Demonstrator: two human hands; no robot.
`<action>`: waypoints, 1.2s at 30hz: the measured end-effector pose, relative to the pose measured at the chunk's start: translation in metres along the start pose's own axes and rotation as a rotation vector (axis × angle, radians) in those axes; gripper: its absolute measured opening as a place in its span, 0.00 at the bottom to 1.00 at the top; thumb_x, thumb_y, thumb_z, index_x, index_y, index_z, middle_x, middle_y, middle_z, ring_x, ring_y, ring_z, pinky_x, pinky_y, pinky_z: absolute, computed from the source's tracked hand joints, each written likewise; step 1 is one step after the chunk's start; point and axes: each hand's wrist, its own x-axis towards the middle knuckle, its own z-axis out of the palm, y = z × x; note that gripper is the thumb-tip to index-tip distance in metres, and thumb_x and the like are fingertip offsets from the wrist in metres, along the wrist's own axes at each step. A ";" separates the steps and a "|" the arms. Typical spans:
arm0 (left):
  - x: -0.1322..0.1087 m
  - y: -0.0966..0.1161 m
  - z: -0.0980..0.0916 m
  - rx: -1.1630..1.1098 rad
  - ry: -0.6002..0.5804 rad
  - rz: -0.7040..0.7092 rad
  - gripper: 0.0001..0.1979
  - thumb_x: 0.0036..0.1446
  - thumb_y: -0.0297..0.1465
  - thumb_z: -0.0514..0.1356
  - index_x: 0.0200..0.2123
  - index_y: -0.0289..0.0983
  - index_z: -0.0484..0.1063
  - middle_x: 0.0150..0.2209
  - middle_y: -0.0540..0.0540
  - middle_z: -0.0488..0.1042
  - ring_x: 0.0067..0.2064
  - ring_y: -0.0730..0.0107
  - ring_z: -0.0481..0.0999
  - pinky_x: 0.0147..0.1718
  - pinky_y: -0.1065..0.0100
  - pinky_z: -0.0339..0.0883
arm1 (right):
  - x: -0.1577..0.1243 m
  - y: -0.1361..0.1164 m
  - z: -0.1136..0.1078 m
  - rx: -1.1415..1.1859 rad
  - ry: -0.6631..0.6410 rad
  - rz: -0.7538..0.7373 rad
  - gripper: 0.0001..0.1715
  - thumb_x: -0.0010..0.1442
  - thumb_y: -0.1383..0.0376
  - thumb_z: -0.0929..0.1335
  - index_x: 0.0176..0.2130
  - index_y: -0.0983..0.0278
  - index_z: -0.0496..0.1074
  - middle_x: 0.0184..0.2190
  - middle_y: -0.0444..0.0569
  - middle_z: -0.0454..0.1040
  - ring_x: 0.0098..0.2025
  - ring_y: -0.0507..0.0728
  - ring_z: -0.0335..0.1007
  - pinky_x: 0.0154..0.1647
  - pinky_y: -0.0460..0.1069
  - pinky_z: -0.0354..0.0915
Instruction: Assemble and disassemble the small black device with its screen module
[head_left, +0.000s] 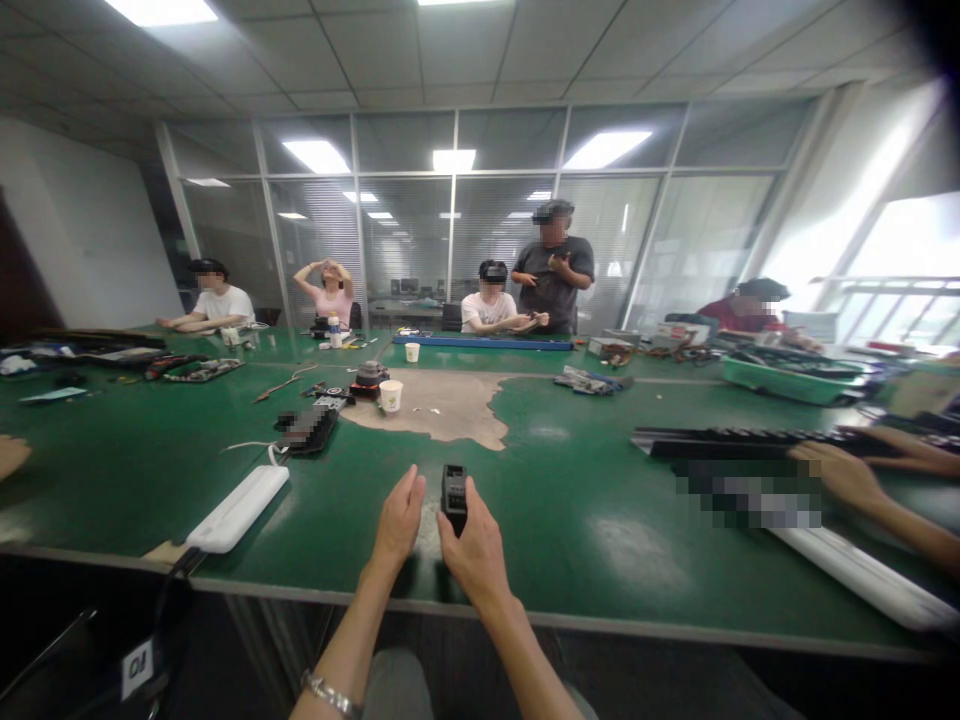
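Gripping black device (454, 488) in right hand (478, 548), apparently to leave top visible | holding left hand (400, 517) open, left of black device

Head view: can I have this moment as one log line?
right hand: holds black device | left hand: open, apart from device | below hands: green table

A shiny, silver-coloured bracelet (330, 694) is circling the bare left forearm (346, 640). Below, grey trousers (399, 690) are showing.
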 end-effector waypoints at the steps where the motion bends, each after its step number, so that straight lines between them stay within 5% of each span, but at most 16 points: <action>1: 0.000 0.000 0.000 0.003 -0.002 0.001 0.30 0.62 0.49 0.47 0.58 0.33 0.64 0.60 0.39 0.64 0.63 0.61 0.60 0.63 0.61 0.51 | -0.002 0.001 0.000 -0.001 -0.003 -0.003 0.37 0.57 0.62 0.63 0.62 0.72 0.54 0.58 0.62 0.63 0.60 0.64 0.60 0.59 0.59 0.59; 12: -0.003 0.009 0.000 -0.017 -0.110 0.099 0.30 0.62 0.48 0.48 0.61 0.35 0.60 0.64 0.42 0.58 0.65 0.63 0.55 0.64 0.61 0.47 | -0.007 0.012 0.003 -0.046 -0.030 -0.009 0.47 0.55 0.54 0.66 0.64 0.73 0.48 0.62 0.64 0.56 0.63 0.66 0.53 0.60 0.61 0.55; 25: -0.003 0.009 0.002 -0.025 -0.124 0.030 0.31 0.62 0.50 0.46 0.59 0.35 0.63 0.62 0.41 0.60 0.65 0.62 0.57 0.64 0.60 0.46 | -0.008 0.016 -0.001 0.017 -0.076 0.048 0.39 0.58 0.57 0.64 0.64 0.68 0.51 0.57 0.59 0.65 0.57 0.64 0.64 0.55 0.59 0.61; 32: -0.003 0.007 0.003 -0.030 -0.107 0.026 0.31 0.62 0.50 0.47 0.59 0.34 0.63 0.62 0.40 0.61 0.64 0.61 0.58 0.64 0.59 0.48 | 0.011 0.004 -0.026 0.169 -0.039 0.128 0.39 0.58 0.55 0.64 0.63 0.68 0.52 0.60 0.57 0.62 0.61 0.61 0.58 0.59 0.57 0.58; 36: -0.003 0.007 0.003 -0.027 -0.111 0.026 0.31 0.62 0.50 0.46 0.59 0.35 0.62 0.62 0.41 0.61 0.64 0.62 0.58 0.64 0.59 0.47 | 0.018 0.023 -0.047 0.160 -0.002 0.160 0.40 0.58 0.52 0.64 0.63 0.68 0.53 0.60 0.57 0.61 0.62 0.61 0.57 0.61 0.57 0.55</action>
